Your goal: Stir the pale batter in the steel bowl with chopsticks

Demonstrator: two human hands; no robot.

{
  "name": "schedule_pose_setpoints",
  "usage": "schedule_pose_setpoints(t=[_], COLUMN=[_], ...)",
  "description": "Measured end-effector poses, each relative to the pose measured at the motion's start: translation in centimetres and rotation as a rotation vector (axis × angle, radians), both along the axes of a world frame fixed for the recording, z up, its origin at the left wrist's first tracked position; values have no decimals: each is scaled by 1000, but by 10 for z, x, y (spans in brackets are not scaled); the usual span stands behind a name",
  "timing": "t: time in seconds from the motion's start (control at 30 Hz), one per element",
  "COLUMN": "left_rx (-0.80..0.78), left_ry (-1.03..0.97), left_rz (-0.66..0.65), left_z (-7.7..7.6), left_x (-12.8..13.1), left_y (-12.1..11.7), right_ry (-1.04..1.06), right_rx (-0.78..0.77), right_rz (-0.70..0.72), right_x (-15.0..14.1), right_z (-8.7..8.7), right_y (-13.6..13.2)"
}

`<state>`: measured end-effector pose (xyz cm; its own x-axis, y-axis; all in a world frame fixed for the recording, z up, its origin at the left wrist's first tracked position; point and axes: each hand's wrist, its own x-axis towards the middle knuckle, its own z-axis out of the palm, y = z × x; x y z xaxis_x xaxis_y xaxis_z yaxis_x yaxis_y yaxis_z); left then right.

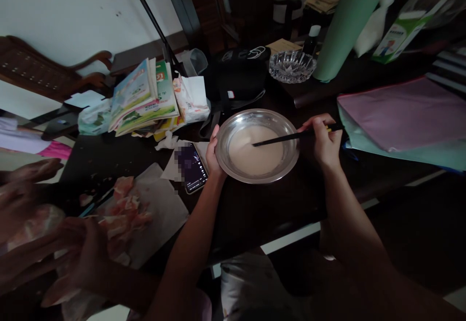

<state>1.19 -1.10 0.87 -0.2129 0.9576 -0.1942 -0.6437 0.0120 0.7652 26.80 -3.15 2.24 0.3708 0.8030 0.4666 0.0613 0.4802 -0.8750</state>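
A shiny metal bowl (223, 153) stands at the middle of the dark table, holding a pale, creamy liquid (255, 158). Its left rim is gripped by my left hand (214, 152), fingers on the outer side and thumb near the edge. My right hand (325, 139) is closed around dark chopsticks (280, 139), which slant leftward over the right rim with their tips in the liquid. Whether there is one stick or a pair pressed together is hard to see. Just left of the bowl lies a lit smartphone (194, 168).
Another person's hands (76, 248) are at the lower left, beside pinkish peelings (125, 204) on a pale sheet (156, 204). Booklets (141, 97) and a tissue pack (191, 97) are stacked behind. A glass ashtray (292, 66), green roll (349, 25) and pink folder (407, 112) sit back right.
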Motion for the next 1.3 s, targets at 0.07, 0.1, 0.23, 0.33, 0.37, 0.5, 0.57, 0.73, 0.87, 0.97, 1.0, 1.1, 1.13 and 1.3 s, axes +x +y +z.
schedule_pose_setpoints(t=[0.07, 0.1, 0.23, 0.33, 0.37, 0.5, 0.57, 0.73, 0.87, 0.97, 1.0, 1.1, 1.13, 1.3], left_rx=[-7, -12, 0, 29, 34, 28, 21, 33, 33, 28, 27, 26, 24, 18], left_ry=[-10, -17, -26, -13, -7, 9, 9, 13, 26, 17, 12, 2, 2, 37], left_rz=[6, 7, 12, -5, -11, -9, -13, -19, -7, -10, -12, -10, -7, 0], left_z=[0, 1, 1, -2, -3, -6, -6, -6, -6, -6, -5, -4, -3, -4], left_x=[0, 0, 0, -1, -1, -3, -3, -3, -3, -3, -3, -2, -2, -2], left_y=[0, 0, -1, 0, 1, 2, 2, 2, 3, 2, 1, 0, 1, 2], right_ry=[33, 30, -42, -13, 11, 26, -17, 13, 51, -20, -37, -13, 11, 22], right_rx=[7, 0, -15, 14, 18, -30, -47, 10, -4, -50, -49, -4, 7, -42], right_rz=[-10, 18, 129, 33, 2, 71, 123, -11, 49, 165, 161, 14, -35, 79], right_x=[0, 0, -2, -1, -1, -1, -1, 0, -1, -3, -3, -2, -1, -2], right_z=[0, 0, 0, 0, 1, 0, -1, 0, -1, -1, -1, 1, 1, -1], right_y=[0, 0, 0, 0, 0, -1, -1, 1, 0, -1, 0, 1, 1, -1])
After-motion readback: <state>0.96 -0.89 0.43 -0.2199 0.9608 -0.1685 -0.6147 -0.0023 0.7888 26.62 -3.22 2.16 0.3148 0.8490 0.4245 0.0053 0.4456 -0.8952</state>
